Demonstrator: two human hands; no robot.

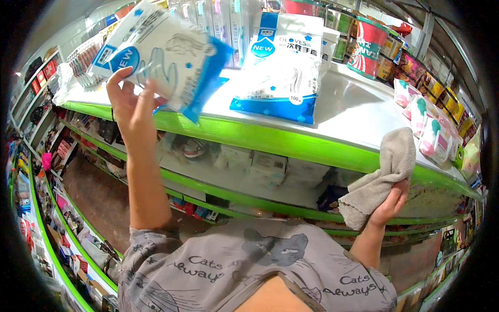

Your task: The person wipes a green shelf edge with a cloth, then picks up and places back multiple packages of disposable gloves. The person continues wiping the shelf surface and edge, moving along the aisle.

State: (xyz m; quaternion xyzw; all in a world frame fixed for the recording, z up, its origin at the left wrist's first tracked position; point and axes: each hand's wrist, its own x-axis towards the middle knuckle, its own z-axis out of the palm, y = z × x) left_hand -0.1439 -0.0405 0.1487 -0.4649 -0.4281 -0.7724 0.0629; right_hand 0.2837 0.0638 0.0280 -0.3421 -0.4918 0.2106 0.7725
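My left hand point(136, 99) grips a plastic packet of disposable gloves point(167, 58), raised and tilted above the left part of a white shelf with a green front edge. The packet is slightly blurred. A grey cleaning cloth point(384, 175) hangs bunched from my right hand point(390, 202), in front of the shelf's edge on the right. Between the hands, a second glove packet point(280, 70) leans on the white shelf point(351, 113), its blue lower end near the green edge. Part of another packet shows behind it.
Packaged toothbrushes point(218, 31) line the back of the shelf. A red and green canister point(366, 48) stands at the back right, and pink-and-white packets point(432, 136) sit at the right end. Lower shelves point(241, 191) hold bagged goods. Another stocked rack point(50, 210) curves along the left.
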